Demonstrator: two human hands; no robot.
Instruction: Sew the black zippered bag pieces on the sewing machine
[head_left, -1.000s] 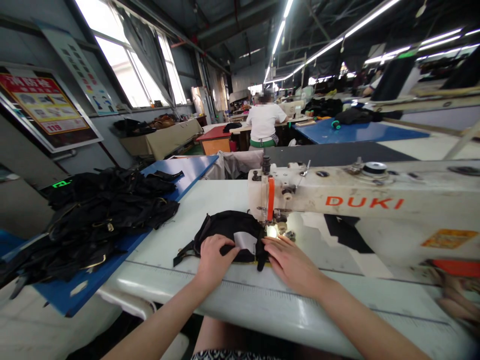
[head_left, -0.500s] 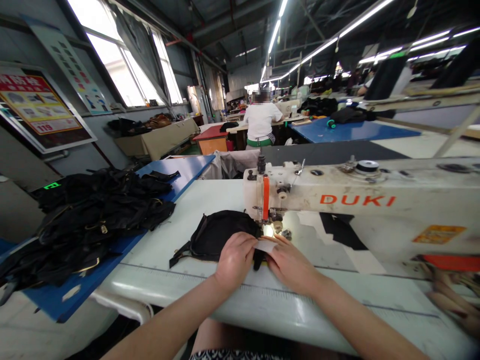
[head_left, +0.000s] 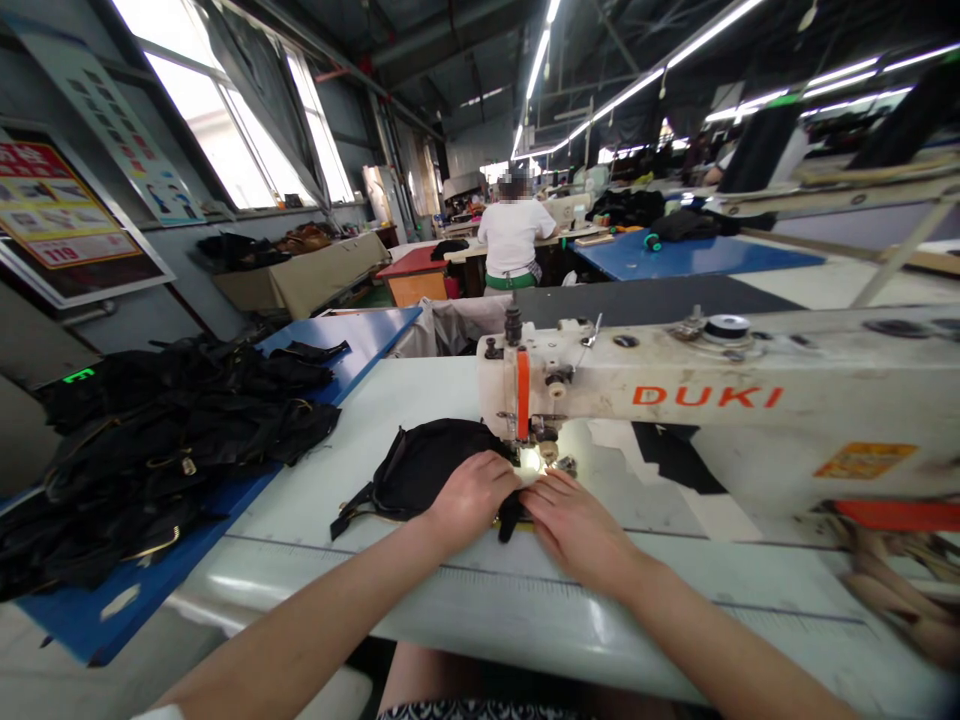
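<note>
A black fabric bag piece (head_left: 424, 465) lies on the white sewing table (head_left: 420, 390) under the needle of a white DUKI sewing machine (head_left: 675, 395). My left hand (head_left: 471, 495) rests on the right end of the black piece with fingers curled down onto it. My right hand (head_left: 577, 520) lies flat beside it, fingertips pressing the fabric edge just in front of the lit needle area (head_left: 536, 458). The white label seen earlier is hidden under my hands.
A heap of black bag pieces (head_left: 165, 440) lies on a blue table (head_left: 360, 345) to the left. A person in a white shirt (head_left: 512, 240) sits with their back to me at a far workstation. More blue tables (head_left: 697, 258) stand at the right.
My left hand slid right along the black piece toward the needle and now covers the white label. My right hand shifted slightly toward the presser foot.
</note>
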